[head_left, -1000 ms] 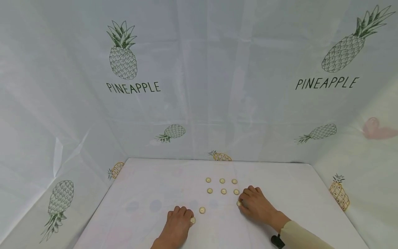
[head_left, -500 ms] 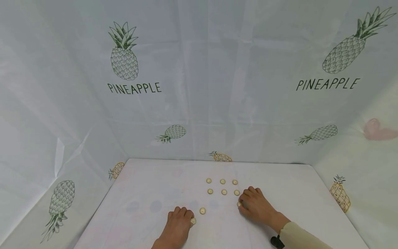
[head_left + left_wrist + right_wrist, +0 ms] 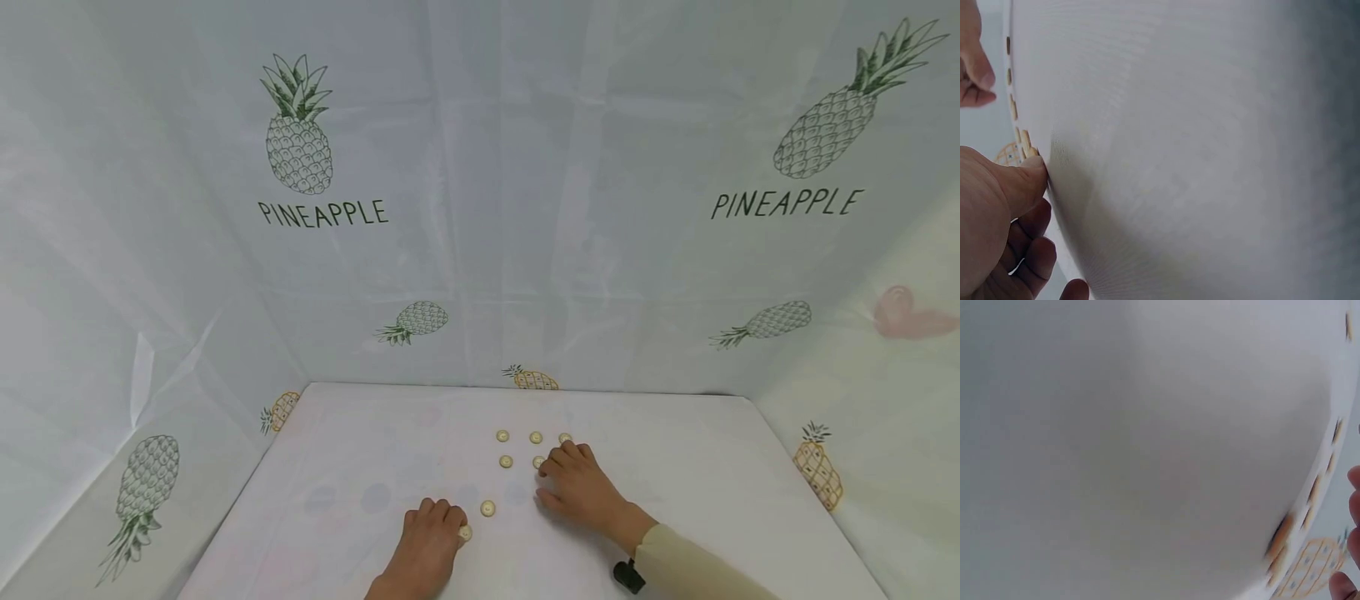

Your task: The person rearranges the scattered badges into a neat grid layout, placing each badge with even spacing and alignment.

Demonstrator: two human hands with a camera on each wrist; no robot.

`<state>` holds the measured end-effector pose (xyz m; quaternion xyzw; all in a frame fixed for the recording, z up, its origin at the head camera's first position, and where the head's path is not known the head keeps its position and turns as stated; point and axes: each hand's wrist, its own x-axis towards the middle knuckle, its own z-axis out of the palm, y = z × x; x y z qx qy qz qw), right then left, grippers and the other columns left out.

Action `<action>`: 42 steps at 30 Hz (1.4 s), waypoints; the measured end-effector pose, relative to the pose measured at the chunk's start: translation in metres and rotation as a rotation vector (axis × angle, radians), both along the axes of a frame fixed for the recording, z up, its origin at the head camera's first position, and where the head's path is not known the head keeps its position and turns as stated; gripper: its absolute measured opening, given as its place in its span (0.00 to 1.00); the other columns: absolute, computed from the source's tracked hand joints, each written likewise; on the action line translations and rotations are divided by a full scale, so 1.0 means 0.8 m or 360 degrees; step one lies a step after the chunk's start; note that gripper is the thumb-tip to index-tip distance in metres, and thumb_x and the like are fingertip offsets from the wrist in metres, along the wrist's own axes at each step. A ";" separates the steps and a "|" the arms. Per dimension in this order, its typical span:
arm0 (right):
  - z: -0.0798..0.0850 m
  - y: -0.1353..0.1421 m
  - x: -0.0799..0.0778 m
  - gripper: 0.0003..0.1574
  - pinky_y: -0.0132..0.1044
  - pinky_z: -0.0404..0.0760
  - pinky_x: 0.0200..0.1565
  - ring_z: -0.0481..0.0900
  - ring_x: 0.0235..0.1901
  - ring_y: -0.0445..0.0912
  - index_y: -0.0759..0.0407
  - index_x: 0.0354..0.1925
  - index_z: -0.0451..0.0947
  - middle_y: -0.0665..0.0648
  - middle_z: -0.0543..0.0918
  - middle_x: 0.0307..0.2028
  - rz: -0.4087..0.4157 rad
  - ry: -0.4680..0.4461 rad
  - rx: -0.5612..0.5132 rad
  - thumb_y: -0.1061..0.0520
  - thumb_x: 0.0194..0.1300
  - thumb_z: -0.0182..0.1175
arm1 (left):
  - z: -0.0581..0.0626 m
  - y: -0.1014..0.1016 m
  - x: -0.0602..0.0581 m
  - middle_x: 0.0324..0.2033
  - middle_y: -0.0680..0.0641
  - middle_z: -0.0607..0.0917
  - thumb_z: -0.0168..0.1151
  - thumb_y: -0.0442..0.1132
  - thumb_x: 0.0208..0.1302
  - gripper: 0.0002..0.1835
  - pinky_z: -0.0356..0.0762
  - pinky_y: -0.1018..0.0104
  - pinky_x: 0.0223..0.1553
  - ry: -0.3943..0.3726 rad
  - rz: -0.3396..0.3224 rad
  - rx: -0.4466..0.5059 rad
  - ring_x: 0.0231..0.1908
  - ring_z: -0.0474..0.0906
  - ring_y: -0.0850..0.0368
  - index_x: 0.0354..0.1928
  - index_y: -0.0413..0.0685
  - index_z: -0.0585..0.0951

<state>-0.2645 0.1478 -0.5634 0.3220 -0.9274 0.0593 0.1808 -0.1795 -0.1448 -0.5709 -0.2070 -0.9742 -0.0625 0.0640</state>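
Note:
In the head view, my left hand (image 3: 429, 542) is low on the table. Its thumb and finger pinch a pale wooden button (image 3: 465, 532); the left wrist view puts the thumb tip right at the button's edge. Just beyond lies a loose button (image 3: 487, 507). My right hand (image 3: 581, 492) hovers over the right end of the button rows, its fingers loosely bent and holding nothing visible. Near its fingertips is a middle-row button (image 3: 537, 462), partly covered. Two buttons at this side are hidden beneath the hand in the head view; close buttons (image 3: 1280, 536) show in the right wrist view.
Several more buttons lie in rows toward the back, among them a back-left button (image 3: 502, 435) and one below it (image 3: 506, 462). The white-covered table (image 3: 352, 442) meets a pineapple-print curtain (image 3: 480, 208) at the back and sides.
My right hand has let go of the button at the right and shifted left over the rows, covering two buttons. The left hand has stayed on its button.

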 end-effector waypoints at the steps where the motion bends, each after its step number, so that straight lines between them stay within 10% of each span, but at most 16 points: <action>1: 0.000 -0.008 0.000 0.13 0.46 0.68 0.50 0.68 0.43 0.44 0.49 0.41 0.85 0.46 0.81 0.40 0.0012 -0.0009 0.0003 0.43 0.65 0.72 | 0.000 0.000 0.000 0.35 0.57 0.77 0.75 0.47 0.64 0.13 0.67 0.60 0.38 0.0005 0.0001 -0.0003 0.37 0.64 0.60 0.44 0.54 0.81; 17: -0.005 -0.093 0.014 0.20 0.43 0.71 0.50 0.70 0.44 0.44 0.47 0.42 0.84 0.46 0.80 0.40 0.0208 0.0073 0.0222 0.34 0.69 0.67 | 0.003 -0.003 0.001 0.36 0.58 0.77 0.73 0.46 0.66 0.11 0.67 0.60 0.38 -0.0011 0.0000 0.0011 0.38 0.65 0.59 0.44 0.55 0.81; 42: -0.012 -0.094 0.012 0.16 0.40 0.72 0.48 0.72 0.43 0.42 0.44 0.40 0.84 0.43 0.81 0.39 0.0358 0.0212 0.0216 0.37 0.66 0.72 | 0.004 0.000 0.002 0.35 0.58 0.77 0.73 0.47 0.65 0.12 0.68 0.60 0.38 0.0014 -0.0008 -0.0010 0.37 0.64 0.60 0.45 0.54 0.82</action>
